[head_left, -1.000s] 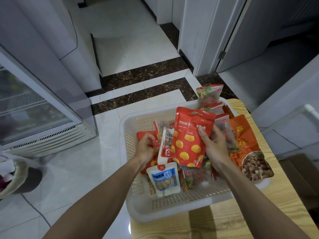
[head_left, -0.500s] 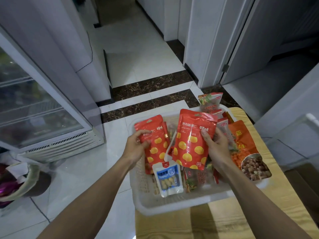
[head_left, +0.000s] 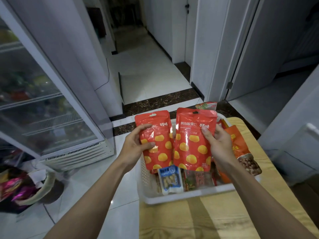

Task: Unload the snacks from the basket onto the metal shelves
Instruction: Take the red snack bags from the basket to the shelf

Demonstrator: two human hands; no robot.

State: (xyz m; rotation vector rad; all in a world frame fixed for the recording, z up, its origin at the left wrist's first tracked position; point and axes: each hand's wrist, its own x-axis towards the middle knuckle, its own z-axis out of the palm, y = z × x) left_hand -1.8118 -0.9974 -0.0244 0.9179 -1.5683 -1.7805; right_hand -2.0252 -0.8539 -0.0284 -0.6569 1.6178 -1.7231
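Two red snack pouches with yellow dots are held upright above the white plastic basket (head_left: 189,194). My left hand (head_left: 136,145) grips the left pouch (head_left: 158,140) by its left edge. My right hand (head_left: 215,144) grips the right pouch (head_left: 191,140) by its right edge. Inside the basket lie several more snacks, among them a blue-and-white peanut packet (head_left: 170,178) and an orange nut bag (head_left: 241,152) at the right. No metal shelves show in this view.
The basket sits on a light wooden table (head_left: 215,219) at the lower right. A glass-door fridge (head_left: 39,104) stands at the left, with a bin of wrappers (head_left: 25,187) below it. A tiled hallway (head_left: 146,69) runs ahead between white walls and doors.
My left hand pulled a second red pouch out of the basket and raised it beside the first. Both pouches rose higher. The view tilted up toward the hallway.
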